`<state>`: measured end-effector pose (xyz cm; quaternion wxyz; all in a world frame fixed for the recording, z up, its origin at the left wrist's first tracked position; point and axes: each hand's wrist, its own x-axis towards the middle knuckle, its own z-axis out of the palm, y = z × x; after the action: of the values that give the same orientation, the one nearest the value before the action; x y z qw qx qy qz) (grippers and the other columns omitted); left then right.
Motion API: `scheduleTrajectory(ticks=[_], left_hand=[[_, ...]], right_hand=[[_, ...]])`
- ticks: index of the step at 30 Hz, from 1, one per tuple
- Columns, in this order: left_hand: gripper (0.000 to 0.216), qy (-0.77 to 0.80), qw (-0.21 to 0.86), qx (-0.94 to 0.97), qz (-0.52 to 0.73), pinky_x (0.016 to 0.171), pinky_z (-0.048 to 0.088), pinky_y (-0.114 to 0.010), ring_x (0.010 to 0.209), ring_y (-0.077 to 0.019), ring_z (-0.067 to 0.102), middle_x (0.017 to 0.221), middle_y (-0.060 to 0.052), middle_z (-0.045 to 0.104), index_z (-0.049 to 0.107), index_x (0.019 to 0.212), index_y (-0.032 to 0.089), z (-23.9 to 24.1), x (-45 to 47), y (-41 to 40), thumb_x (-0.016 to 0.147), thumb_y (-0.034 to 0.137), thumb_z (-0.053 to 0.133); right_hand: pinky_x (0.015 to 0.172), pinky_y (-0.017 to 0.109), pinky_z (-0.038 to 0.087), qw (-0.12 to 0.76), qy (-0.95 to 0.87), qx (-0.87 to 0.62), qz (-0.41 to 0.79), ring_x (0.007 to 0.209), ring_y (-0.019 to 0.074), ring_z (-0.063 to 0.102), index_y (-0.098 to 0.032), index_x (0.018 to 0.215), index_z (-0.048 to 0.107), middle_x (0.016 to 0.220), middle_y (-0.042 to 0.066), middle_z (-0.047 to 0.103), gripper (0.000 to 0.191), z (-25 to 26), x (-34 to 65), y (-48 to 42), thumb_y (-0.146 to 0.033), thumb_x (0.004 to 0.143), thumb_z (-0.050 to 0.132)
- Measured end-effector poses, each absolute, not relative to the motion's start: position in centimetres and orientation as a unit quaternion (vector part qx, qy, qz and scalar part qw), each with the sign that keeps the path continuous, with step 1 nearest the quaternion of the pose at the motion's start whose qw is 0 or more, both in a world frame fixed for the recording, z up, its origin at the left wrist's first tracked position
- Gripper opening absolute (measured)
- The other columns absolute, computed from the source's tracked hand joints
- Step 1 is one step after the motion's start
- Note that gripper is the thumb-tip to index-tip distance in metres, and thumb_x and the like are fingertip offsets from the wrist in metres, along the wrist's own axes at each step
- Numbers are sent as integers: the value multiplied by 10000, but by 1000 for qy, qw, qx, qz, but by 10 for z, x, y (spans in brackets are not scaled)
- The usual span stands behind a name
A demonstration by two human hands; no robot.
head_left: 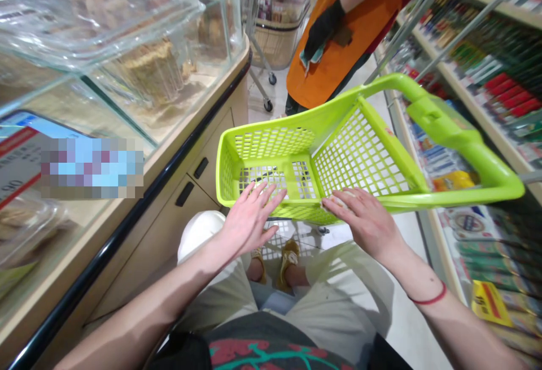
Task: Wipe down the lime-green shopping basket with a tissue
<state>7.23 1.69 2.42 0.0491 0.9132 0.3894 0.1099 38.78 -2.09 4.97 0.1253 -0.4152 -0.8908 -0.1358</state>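
Green basket (302,210) right in front of us, btwn the glass display case (169,145) on the L & stocked shelves (466,91) on the R, handle end pointing R! Our L hand (252,214) is flat, fingers spread, gripping nothing, over the near rim. Our R hand (372,220) is at that rim too, fingers bent over a pale scrap (341,203); pinched or just pressed, can't tell. Beyond, a co-worker's black-gloved hand (324,30) w/ a pale blue cloth (312,59), orange apron (334,73) behind.
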Motion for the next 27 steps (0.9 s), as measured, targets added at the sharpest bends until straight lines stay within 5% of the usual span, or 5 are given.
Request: scheduleTrajectory(ticks=[11, 19, 27], left_hand=[[771, 415, 49, 904, 90, 1114, 385, -456, 1469, -313, 353, 1602, -121, 383, 268, 1568, 220, 25, 68, 3, 904, 445, 589], [767, 401, 55, 909, 101, 1181, 302, -509, 1449, -327, 380, 1571, -140, 425, 291, 1560, 196, 18, 57, -8, 896, 447, 584], [768, 401, 43, 909, 102, 1213, 244, -547, 1440, -328, 399, 1558, -146, 440, 276, 1565, 212, 16, 54, -15, 899, 456, 570]], right_hand=[[1117, 503, 426, 157, -871, -451, -117, 1369, 297, 465, -213, 1383, 584, 1390, 113, 621, 484, 32, 335, -30, -49, 933, 517], [1136, 557, 381, 102, -851, -497, -137, 1319, 302, 532, -250, 1387, 575, 1355, 112, 646, 540, 57, 390, -50, -16, 905, 509], [1059, 550, 478, 171, -856, -471, -127, 1260, 313, 548, -195, 1364, 589, 1275, 151, 664, 523, 36, 348, -47, 8, 889, 506]])
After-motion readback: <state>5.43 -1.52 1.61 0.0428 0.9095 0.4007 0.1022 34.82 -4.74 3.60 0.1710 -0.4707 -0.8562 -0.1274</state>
